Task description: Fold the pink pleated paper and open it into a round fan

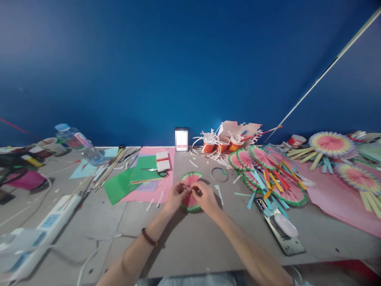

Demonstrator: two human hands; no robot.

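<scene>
Left hand [177, 194] and right hand [206, 196] meet, pinching the pleated paper fan [192, 179] at its middle, lower centre of the frame, probably to keep its folds gathered; scissors [151, 170] rest across green paper [142, 176], left of centre, seemingly parked within reach

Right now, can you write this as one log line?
left grip: at pink-green fan's middle | right grip: same | scissors: left of fan

a paper-craft workshop, seemingly: the desk [184, 246] bears a pleated fan [191, 203] at its middle, more fans [331, 143] toward its right edge, scissors [150, 170] on green paper [119, 186], strip-filled cups [235, 145] by its back edge.
</scene>
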